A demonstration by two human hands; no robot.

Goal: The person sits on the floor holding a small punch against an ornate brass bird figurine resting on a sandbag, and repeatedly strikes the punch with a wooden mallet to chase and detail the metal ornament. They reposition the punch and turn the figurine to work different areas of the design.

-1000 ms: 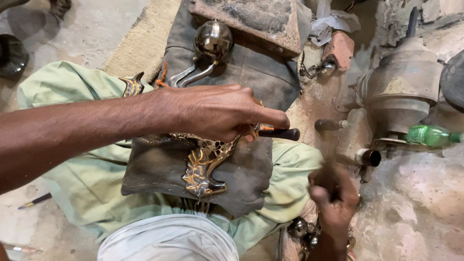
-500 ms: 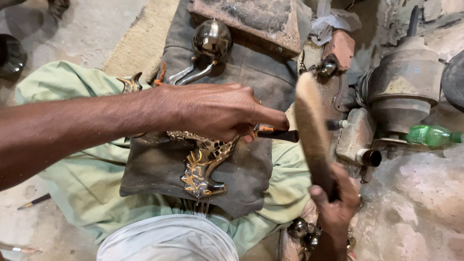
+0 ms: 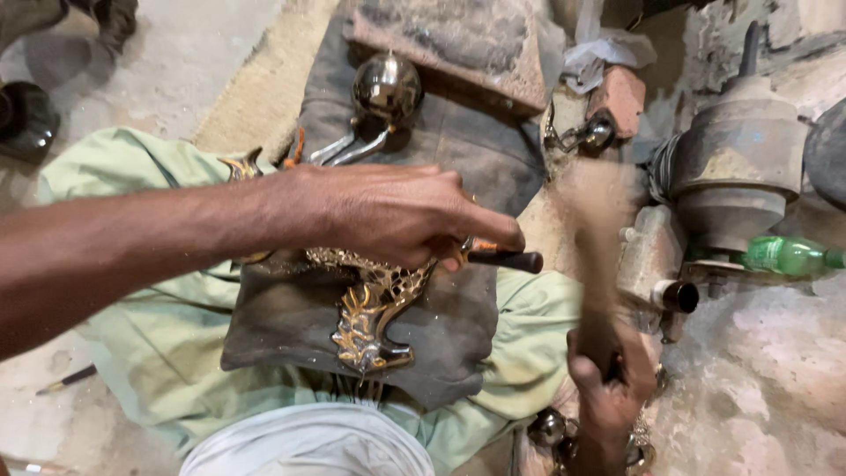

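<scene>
My left hand (image 3: 388,216) reaches across from the left and is closed around a thin dark punch (image 3: 509,260), whose tip pokes out to the right. Under that hand lies an ornate gold-coloured brass piece (image 3: 374,313) on a dark grey cloth (image 3: 282,326) spread over my lap. At the lower right, my right hand (image 3: 608,388) grips the bottom of a wooden stick (image 3: 595,238). The stick stands upward and is blurred by motion, just right of the punch tip.
A shiny metal ball with curved arms (image 3: 386,86) rests at the top of the cloth, below a stone slab (image 3: 458,44). A grey metal machine (image 3: 736,167), a green bottle (image 3: 784,256) and a brick (image 3: 621,97) crowd the right side. A pencil (image 3: 66,379) lies on the floor at left.
My right hand brought the wooden stick up from low down and it now swings as a blur beside the punch. My left hand and the brass piece stay in place.
</scene>
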